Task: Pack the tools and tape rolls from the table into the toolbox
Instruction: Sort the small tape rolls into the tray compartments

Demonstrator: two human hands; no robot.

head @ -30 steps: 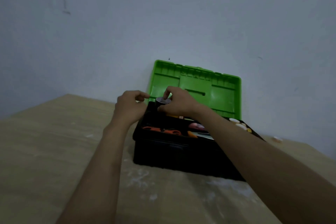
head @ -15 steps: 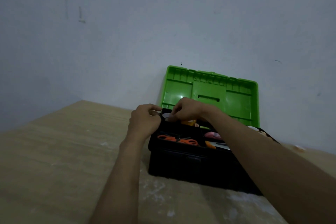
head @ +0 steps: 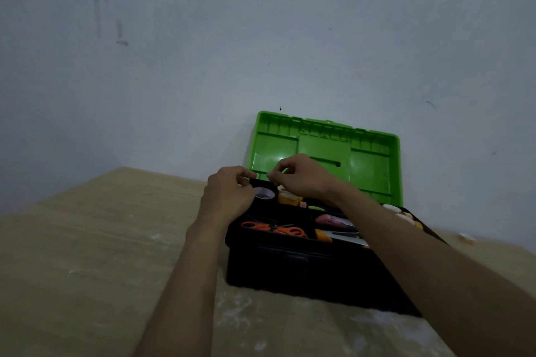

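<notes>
On my feed the box (head: pixel 304 269) reads black all over, and its lid (head: pixel 368 165) is a bright, plain green. Inside, the scissors (head: pixel 274 228) have orange handles with a dark pivot. The yellow roll (head: pixel 288 198) looks amber. The pale roll (head: pixel 264 193) comes through greyish white. I also see a pink thing (head: pixel 330 220) and a tool (head: pixel 322 235) with a yellow handle and pale metal. The cream rolls (head: pixel 403 214) are white to cream. The table (head: pixel 87 240) is light tan with faint grain and whitish smears. The wall (head: pixel 261 38) is pale blue-grey with dark scuffs. A bit (head: pixel 467 238) on the table shows white and orange.
</notes>
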